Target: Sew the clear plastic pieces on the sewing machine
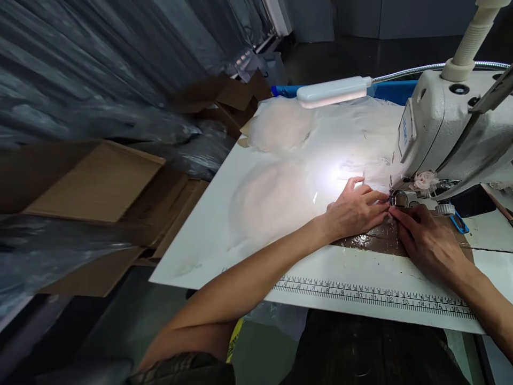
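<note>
Both hands meet at the needle area of a white sewing machine. My left hand lies palm down left of the presser foot, its little finger held apart. The thumb and index finger close together on thin, pale, see-through material by the needle. From the right, my right hand pinches at the same spot, its fingertips almost touching the left ones. What lies between those fingertips is too small to make out. Beneath the hands is a brown patch covered with shiny clear tape on the white table.
Two rounded pale-pink heaps lie left of the hands. A lit lamp hangs above the table. A ruler strip runs along the front edge. Right are a dark phone and blue-handled snips. Cardboard boxes stand left.
</note>
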### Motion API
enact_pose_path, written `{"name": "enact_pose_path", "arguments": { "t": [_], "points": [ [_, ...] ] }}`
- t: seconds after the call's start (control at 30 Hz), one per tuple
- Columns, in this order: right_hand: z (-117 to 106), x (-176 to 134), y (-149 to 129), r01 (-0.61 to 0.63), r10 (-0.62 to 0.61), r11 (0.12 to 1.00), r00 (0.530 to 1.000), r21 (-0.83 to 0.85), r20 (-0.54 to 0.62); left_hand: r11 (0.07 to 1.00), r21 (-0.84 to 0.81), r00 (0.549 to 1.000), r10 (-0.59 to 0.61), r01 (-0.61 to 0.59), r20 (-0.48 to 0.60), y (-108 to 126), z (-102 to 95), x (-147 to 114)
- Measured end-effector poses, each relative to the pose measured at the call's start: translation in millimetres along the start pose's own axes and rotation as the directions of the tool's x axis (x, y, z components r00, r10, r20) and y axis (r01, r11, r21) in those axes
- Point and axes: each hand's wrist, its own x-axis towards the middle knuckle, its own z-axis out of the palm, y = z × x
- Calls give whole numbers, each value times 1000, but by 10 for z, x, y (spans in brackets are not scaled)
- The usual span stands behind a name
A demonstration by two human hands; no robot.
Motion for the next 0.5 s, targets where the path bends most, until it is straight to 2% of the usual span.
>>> {"name": "enact_pose_path", "arguments": {
  "t": [0.13,0.27,0.33,0.5],
  "points": [
    [-26,24,-32,-49,49,999,997,-6,55,998,8,999,-55,55,0,31,28,21],
    [-34,4,36,-58,67,982,997,181,-42,995,19,995,-95,94,11,63,45,45],
    [-45,-7,98,-89,124,949,987,303,-99,994,29,995,-102,102,5,64,39,53],
    [-101,4,207,-192,260,889,959,415,-114,991,56,988,-117,123,-99,-24,-48,50]
  ]
}}
